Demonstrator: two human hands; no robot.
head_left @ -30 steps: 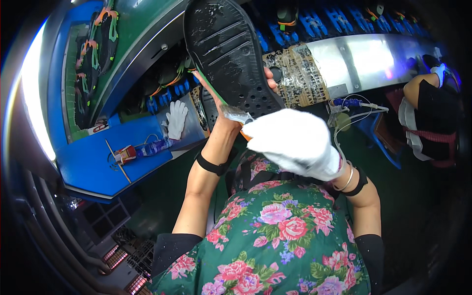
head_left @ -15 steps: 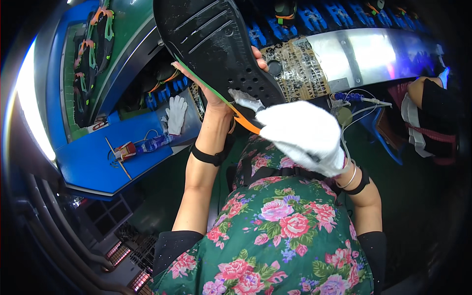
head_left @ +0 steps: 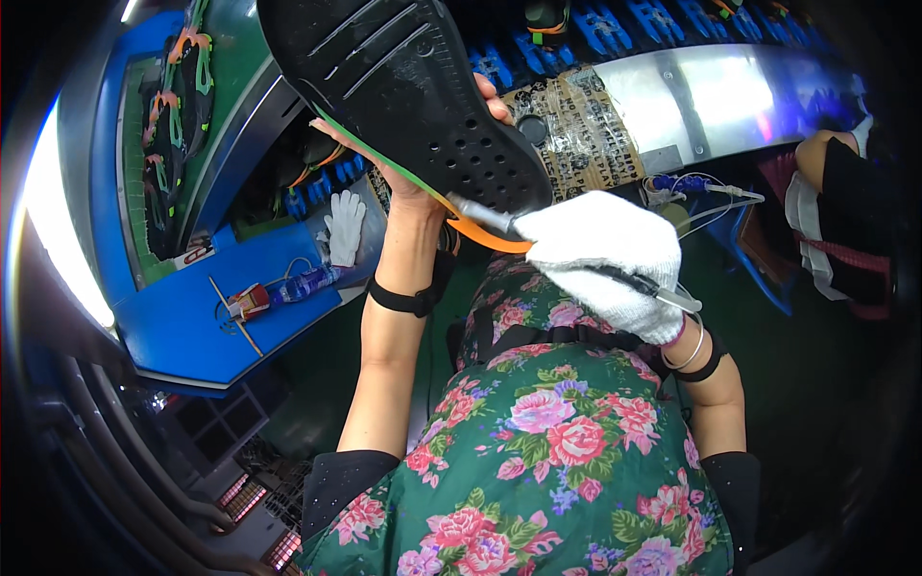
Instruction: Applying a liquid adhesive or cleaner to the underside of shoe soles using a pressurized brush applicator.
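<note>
My left hand is bare and holds a black shoe sole from beneath, its fingertips curling over the far right edge. Slits mark the broad end of this sole; round holes dot the end nearest me. Along its left and lower edge runs a green-to-orange strip. My right hand, in a white knitted glove, is closed around a slim brush-like tool. Its grey tip lies at the sole's lower edge beside the orange strip, and its rear end sticks out near my wrist. The exact kind of tip is unclear.
To the left, a blue table carries a white glove, a bottle and a small red box. Blue racks line the far side behind a metal ledge. Another person's arm shows at right.
The sole has shifted slightly left. My right hand has turned, showing the tool's rear end, and the tip has moved a little down, off the holed area toward the orange edge.
</note>
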